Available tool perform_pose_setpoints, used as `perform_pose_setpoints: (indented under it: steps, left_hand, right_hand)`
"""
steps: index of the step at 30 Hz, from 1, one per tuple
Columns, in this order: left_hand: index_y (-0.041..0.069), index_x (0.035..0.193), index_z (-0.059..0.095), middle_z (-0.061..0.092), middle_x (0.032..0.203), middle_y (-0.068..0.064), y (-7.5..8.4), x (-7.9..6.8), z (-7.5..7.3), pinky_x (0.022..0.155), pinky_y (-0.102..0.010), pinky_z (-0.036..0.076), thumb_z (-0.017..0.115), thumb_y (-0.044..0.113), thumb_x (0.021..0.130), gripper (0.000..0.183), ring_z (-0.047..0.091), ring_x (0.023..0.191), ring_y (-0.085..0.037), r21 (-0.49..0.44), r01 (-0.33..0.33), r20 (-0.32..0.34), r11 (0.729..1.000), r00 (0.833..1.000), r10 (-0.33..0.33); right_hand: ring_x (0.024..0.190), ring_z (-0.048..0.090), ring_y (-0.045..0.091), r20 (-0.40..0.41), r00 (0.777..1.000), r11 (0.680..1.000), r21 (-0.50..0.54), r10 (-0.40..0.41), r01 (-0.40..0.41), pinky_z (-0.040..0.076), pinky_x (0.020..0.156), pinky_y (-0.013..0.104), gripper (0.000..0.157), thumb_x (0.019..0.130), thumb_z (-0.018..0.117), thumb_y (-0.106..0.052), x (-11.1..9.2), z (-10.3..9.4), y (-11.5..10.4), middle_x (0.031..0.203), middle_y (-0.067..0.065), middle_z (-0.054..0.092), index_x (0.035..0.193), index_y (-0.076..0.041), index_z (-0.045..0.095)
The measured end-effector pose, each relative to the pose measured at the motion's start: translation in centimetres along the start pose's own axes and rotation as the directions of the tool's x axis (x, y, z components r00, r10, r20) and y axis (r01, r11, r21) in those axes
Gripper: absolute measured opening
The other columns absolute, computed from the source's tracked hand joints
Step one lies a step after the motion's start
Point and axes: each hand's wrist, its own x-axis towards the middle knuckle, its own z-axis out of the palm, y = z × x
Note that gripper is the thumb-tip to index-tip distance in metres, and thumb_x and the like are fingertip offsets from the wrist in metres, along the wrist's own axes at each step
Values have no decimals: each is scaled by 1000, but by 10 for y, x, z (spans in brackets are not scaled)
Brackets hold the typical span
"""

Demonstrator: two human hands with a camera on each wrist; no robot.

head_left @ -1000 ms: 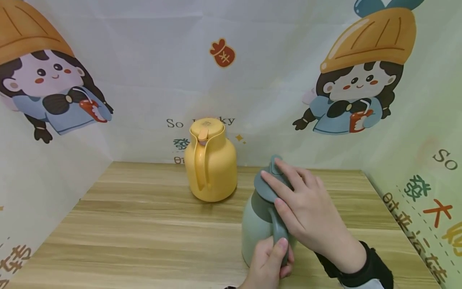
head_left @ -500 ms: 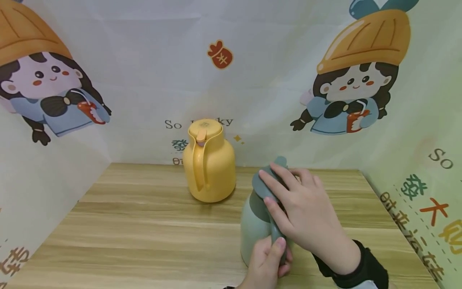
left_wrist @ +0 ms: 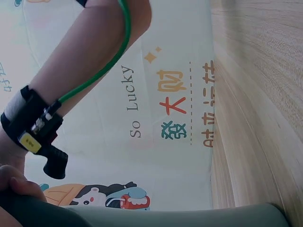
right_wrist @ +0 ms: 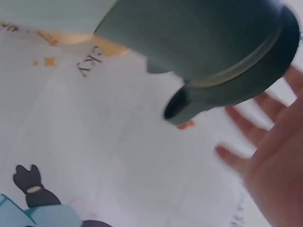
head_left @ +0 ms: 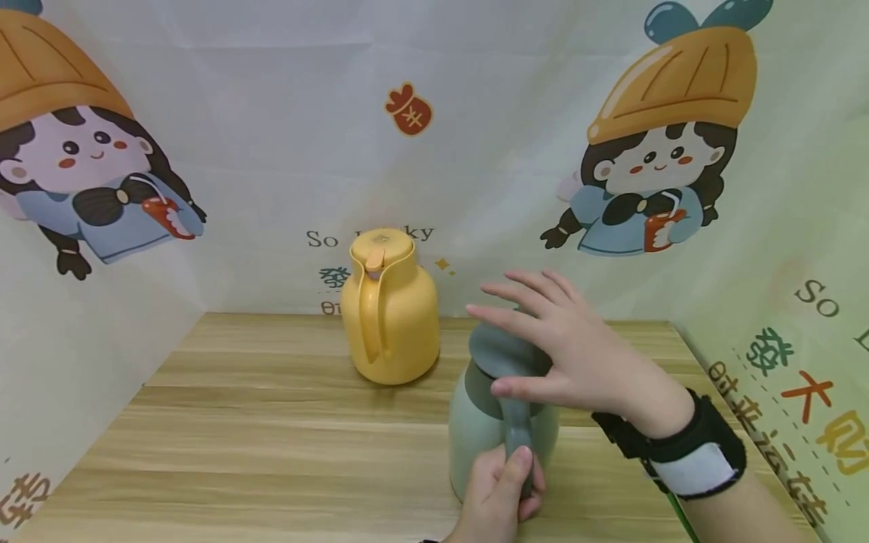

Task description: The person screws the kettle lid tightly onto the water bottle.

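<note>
A green thermos jug [head_left: 475, 430] with a dark grey-green lid [head_left: 494, 348] stands upright at the right front of the wooden table. My left hand [head_left: 494, 483] grips the lower part of its handle [head_left: 517, 426], thumb on top. Over the lid hovers my right hand [head_left: 570, 347], fingers straight and spread, partly covering the lid in the head view. From the right wrist view, the fingers of the right hand [right_wrist: 279, 137] lie beside the lid's rim [right_wrist: 236, 92], with the spout [right_wrist: 177, 106] jutting out. The left wrist view shows the jug's side [left_wrist: 189, 216] along the bottom edge.
A yellow thermos jug [head_left: 392, 317] with its handle facing me stands near the back of the table [head_left: 271, 422]. Printed cloth [head_left: 271, 136] with cartoon figures hangs behind and at both sides. A black wrist strap with a camera [left_wrist: 42, 127] and green cable [left_wrist: 102, 73] is on the right arm.
My right hand has lifted off the lid and spread its fingers, after pressing on top of it. My left hand keeps its grip on the handle. The head view has shifted slightly.
</note>
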Motion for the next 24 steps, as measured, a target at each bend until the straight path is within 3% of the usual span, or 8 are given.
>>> perform_pose_setpoints:
  steps: [4, 8, 15, 20, 24]
  left_hand:
    - [-5, 67, 43, 33, 40, -14, -1, -1, -1, 31, -17, 24, 25, -5, 96, 35, 29, 32, -23, 13, 1, 0, 1000, 1000, -1]
    - [-5, 68, 44, 33, 41, -16, -1, -3, 1, 34, -15, 25, 27, -1, 97, 34, 32, 35, -12, 7, 62, -28, 998, 998, -61]
    - [-5, 69, 44, 32, 41, -16, 0, -3, 1, 34, -15, 26, 27, 2, 98, 34, 33, 38, -7, -16, 77, -32, 997, 996, -78]
    - [-6, 69, 43, 32, 41, -16, 2, -2, 1, 34, -15, 25, 25, -1, 98, 34, 31, 35, -14, -24, 69, -16, 997, 997, -69]
    - [-6, 69, 42, 31, 41, -15, 4, -1, 1, 33, -15, 25, 25, -5, 96, 33, 29, 33, -22, -35, 36, 1, 999, 999, -36]
  right_hand:
    - [127, 31, 19, 77, 991, 977, 190, -111, 95, 23, 102, 48, 60, 79, 63, -51, 12, 0, 17, 135, -4, 43, 131, -25, 48]
    - [120, 40, 15, 135, 980, 955, 277, -149, 107, 35, 96, 41, 50, 78, 67, -45, 15, 5, 25, 130, -6, 48, 124, -27, 56]
    - [111, 47, 13, 108, 987, 963, 254, -122, 91, 38, 89, 40, 39, 82, 64, -44, 11, 19, 24, 120, -7, 54, 117, -27, 61]
    - [110, 47, 10, 72, 996, 982, 181, -59, 45, 34, 92, 40, 37, 84, 60, -46, 8, 24, 17, 117, -8, 55, 116, -28, 61]
    - [108, 47, 11, 45, 999, 993, 109, 31, -36, 34, 91, 40, 37, 84, 58, -48, 5, 25, 8, 114, -8, 56, 115, -28, 61]
